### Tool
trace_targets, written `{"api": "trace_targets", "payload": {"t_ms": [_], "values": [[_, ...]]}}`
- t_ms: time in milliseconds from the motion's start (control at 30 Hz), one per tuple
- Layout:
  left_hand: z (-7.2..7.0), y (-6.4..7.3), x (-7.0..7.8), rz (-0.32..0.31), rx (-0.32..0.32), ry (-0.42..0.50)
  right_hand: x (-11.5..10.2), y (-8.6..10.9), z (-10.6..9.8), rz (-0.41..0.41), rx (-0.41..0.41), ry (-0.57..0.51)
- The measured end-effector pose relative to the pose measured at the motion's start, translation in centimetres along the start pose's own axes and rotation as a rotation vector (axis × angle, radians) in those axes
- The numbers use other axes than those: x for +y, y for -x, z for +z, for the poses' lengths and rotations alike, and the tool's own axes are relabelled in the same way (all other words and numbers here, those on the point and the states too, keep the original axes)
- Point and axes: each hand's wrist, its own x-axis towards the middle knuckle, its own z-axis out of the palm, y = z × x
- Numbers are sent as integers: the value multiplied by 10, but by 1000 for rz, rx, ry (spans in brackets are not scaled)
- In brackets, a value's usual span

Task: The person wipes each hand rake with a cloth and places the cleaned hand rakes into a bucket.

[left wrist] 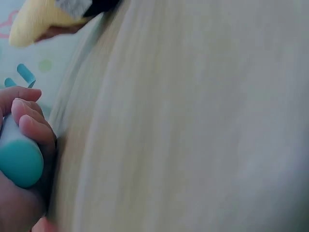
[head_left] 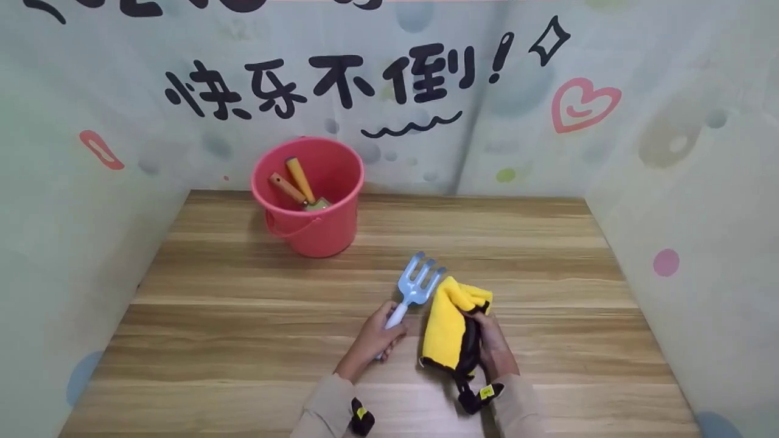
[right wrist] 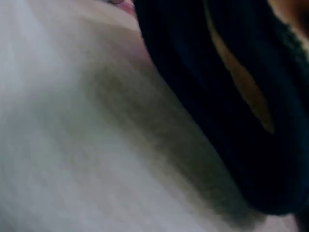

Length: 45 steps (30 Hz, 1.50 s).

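My left hand grips the pale handle of a light blue garden hand fork, its tines pointing up and away. In the left wrist view, curled fingers wrap the handle, whose rounded teal end faces the camera. To its right, my right hand holds a folded yellow cloth with black edging and a black side, the thumb lying over its top fold. Dark folds of the cloth fill the upper right of the right wrist view, and they hide most of that hand.
A red bucket stands at the back left of the wooden table. Inside lean two tools with an orange handle and a yellow handle. Printed walls close off the back and both sides.
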Motion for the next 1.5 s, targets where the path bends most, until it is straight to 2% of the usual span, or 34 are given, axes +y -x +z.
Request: {"api": "trace_targets", "payload": {"t_ms": [100,167,333,567,733,900,1000,1233,1267,1400,1500], "values": [[9,2,0,10,-33,4,0,1,3,-8,23,33],[13,2,0,12,-39,12,-1,1,6,-31,55,96],[18,3,0,0,-7,30,-2,0,14,-116,88,275],[20,2,-3,20,16,19,2,-4,24,-163,87,415],[19,3,-5,35,29,29,7,-7,40,-172,142,504],[18,3,-6,62,42,43,8,-8,49,-181,257,589],[17,2,-7,75,43,68,7,-8,50,-166,314,594],[13,3,-7,109,35,85,4,-8,48,-171,371,603],[12,5,-3,106,31,80,4,-8,48,-171,382,596],[8,16,10,87,-1,62,2,-9,46,-139,440,487],[7,17,8,78,-32,50,1,-10,42,-109,484,390]]}}
